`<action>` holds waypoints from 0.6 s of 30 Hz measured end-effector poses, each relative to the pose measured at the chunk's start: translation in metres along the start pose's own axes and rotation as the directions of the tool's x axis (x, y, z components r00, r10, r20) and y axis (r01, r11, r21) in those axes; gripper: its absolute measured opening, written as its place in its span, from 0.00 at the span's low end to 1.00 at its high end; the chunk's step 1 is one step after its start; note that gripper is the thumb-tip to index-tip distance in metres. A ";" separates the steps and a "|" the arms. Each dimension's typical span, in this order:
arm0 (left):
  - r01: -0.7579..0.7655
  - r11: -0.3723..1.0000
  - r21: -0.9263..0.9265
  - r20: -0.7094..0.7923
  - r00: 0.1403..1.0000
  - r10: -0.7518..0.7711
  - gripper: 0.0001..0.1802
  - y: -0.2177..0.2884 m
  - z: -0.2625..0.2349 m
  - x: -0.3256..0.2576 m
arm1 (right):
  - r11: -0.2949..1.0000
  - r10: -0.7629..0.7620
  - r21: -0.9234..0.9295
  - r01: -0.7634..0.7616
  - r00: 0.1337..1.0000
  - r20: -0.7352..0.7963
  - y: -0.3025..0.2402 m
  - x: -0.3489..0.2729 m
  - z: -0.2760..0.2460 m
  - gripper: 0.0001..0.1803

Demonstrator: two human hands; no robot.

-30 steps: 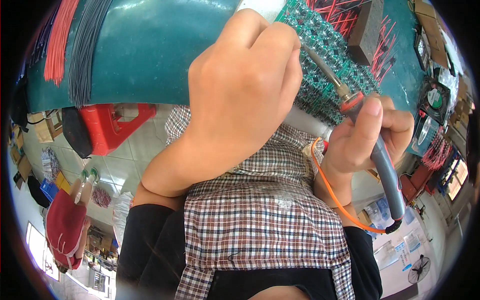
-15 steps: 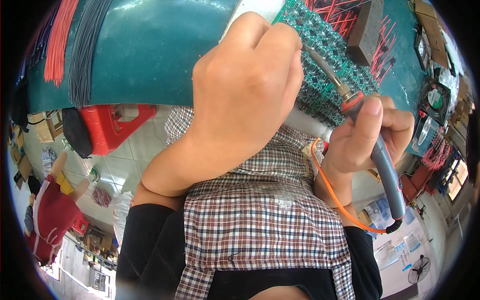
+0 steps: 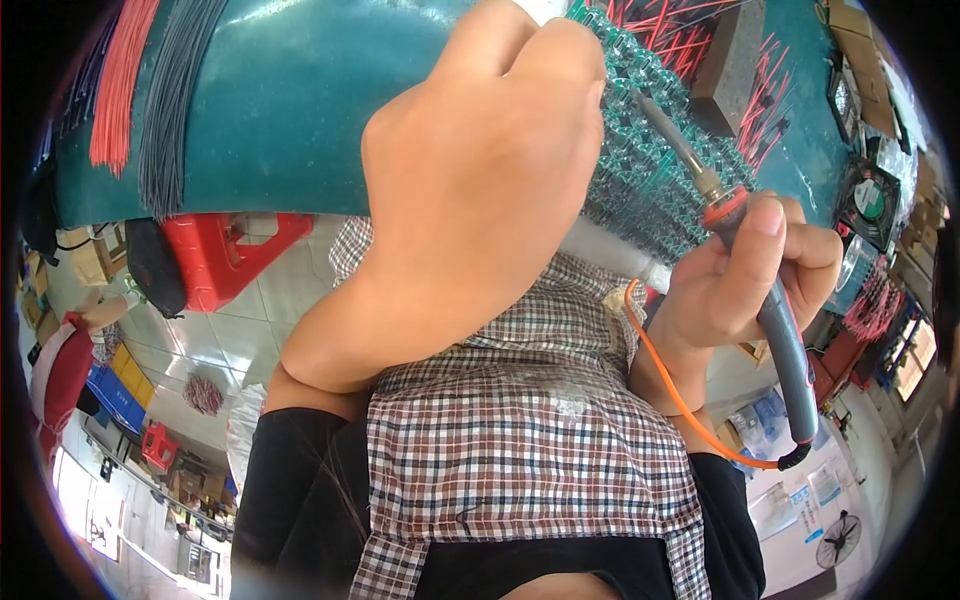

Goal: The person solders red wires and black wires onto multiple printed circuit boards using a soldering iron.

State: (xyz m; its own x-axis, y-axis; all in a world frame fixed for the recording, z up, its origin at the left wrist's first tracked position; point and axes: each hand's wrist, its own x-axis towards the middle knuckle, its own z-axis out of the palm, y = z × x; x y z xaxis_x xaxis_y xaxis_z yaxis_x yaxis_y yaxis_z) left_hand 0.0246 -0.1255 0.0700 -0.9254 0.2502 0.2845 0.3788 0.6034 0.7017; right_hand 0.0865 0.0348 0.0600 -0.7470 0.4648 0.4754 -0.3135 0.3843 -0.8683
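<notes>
In my right hand [image 3: 745, 265] is a soldering iron [image 3: 782, 335] with a grey and red handle and an orange cord. Its metal tip slants up and left over the green circuit boards [image 3: 655, 150], which lie packed together in a panel. My left hand [image 3: 490, 150] is closed at the left edge of these boards, knuckles up. Whatever its fingertips pinch is hidden beneath the hand. A gap separates the iron's tip from my left fingers.
A dark rectangular block [image 3: 728, 68] stands behind the boards among red wires [image 3: 768, 100]. Bundles of red wires [image 3: 122, 85] and grey wires [image 3: 178, 110] lie at the table's left. A red stool [image 3: 235, 255] stands below the table edge. Another person's red clothing [image 3: 62, 375] shows at far left.
The soldering iron has drawn right, its tip now farther from my left fingers. My left hand has shifted slightly left and up. The other person has moved toward the left rim.
</notes>
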 end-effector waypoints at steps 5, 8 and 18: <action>0.009 1.000 0.029 -0.032 0.999 -0.008 0.05 -0.003 0.009 0.003 | 0.999 0.026 -0.028 -0.025 0.999 0.040 0.001 0.004 0.002 0.15; 0.004 0.999 0.033 -0.032 0.999 -0.003 0.05 -0.003 0.011 0.003 | 0.999 0.006 -0.049 -0.005 1.000 0.013 0.005 0.003 0.003 0.15; -0.014 0.999 0.047 -0.035 0.999 0.016 0.05 -0.004 0.011 0.007 | 1.000 0.016 -0.013 -0.016 1.000 0.024 0.006 0.007 0.007 0.15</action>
State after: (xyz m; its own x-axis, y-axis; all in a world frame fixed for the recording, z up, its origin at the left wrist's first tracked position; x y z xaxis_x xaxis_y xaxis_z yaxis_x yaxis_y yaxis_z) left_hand 0.0165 -0.1178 0.0618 -0.9188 0.2331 0.3185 0.3918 0.6346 0.6662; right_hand 0.0755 0.0342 0.0573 -0.7658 0.4514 0.4580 -0.2940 0.3877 -0.8737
